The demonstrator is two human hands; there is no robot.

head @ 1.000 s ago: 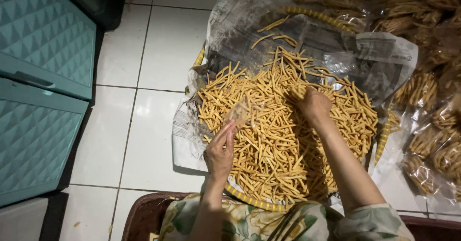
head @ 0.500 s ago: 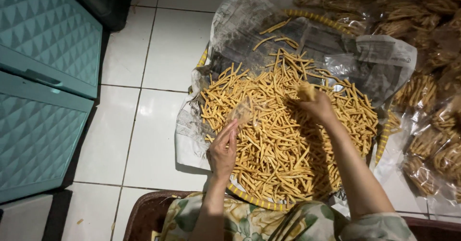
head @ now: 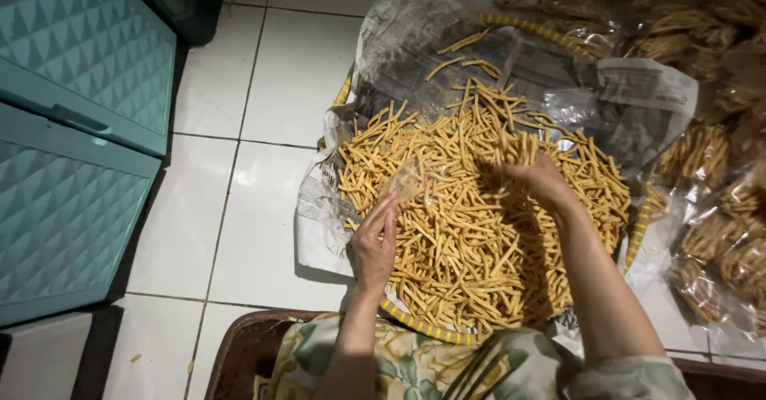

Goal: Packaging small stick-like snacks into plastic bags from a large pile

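Left hand (head: pixel 373 244) is pinching a small clear bag (head: pixel 408 178) open at the pile's near-left edge. Right hand (head: pixel 541 178) is closing its fingers on a clump of fried snack sticks (head: pixel 479 224), piled on the newspaper-lined woven tray (head: pixel 415 320). Best to keep the bag mouth wide and close to the pile. Filled clear packets (head: pixel 718 240) are lying to the right, on the floor.
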